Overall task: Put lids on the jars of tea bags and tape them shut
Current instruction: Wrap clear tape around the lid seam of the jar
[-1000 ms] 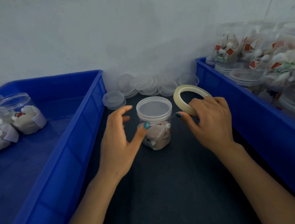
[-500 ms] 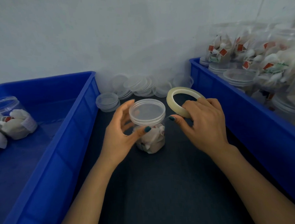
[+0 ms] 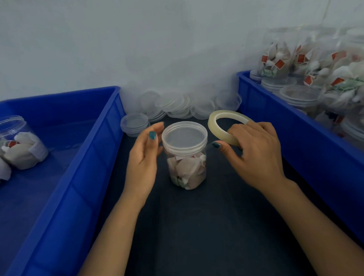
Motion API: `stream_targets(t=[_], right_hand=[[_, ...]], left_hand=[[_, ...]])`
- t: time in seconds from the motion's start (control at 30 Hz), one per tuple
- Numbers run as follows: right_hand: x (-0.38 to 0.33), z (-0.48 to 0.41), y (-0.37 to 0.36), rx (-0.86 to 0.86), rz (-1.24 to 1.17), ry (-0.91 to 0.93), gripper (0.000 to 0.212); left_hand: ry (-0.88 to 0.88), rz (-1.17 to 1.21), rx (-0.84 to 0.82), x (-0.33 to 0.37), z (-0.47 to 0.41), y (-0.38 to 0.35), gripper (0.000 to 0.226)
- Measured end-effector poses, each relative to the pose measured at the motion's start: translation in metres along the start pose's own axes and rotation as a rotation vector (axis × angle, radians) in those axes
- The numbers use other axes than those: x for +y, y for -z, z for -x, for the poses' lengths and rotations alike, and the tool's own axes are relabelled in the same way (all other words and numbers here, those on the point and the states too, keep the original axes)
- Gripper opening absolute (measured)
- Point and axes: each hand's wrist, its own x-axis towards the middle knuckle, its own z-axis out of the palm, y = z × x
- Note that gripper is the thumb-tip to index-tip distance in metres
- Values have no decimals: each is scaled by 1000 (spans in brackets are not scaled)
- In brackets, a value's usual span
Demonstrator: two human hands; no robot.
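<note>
- Head view: compared with a moment earlier, our left hand (image 3: 143, 160) has let go of its cupped hold under the lid (image 3: 184, 135) and moved up beside the lid's left edge.
- We take that to mean the lid is seated and the taping is starting. A faint strip seems to run from the tape roll (image 3: 218, 119) to the lid's right side, but it is too thin to be sure.
- The jar (image 3: 186, 171) of tea bags stands upright on the dark mat (image 3: 191, 231), between the left bin (image 3: 90, 154) and the right bin (image 3: 280, 117).
- The left fingers are nearly straight and close together against the lid's rim, with the thumb lying alongside them.
- Our right hand (image 3: 255, 155) curls its fingers over the tape roll, held tilted just right of the lid, and its thumb reaches toward the rim.
</note>
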Motion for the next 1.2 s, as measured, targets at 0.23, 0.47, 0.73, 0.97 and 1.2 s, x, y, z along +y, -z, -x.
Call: stream_targets(t=[0.23, 0.47, 0.73, 0.97, 1.2], right_hand=[[-2, -1, 3, -24, -14, -12, 49], [3, -3, 9, -95, -23, 35, 30], [2, -6, 14, -85, 98, -28, 35], [-5, -7, 13, -165, 71, -111, 35], [5, -11, 13, -264, -114, -168, 44]], left_hand=[[-239, -919, -53, 57, -5, -41, 70], [-163, -1095, -52, 43, -10, -60, 77], [-295, -983, -156, 42, -14, -51, 65], [-297, -808, -231, 41, -15, -46, 64], [-255, -802, -285, 45, -17, -44, 74]])
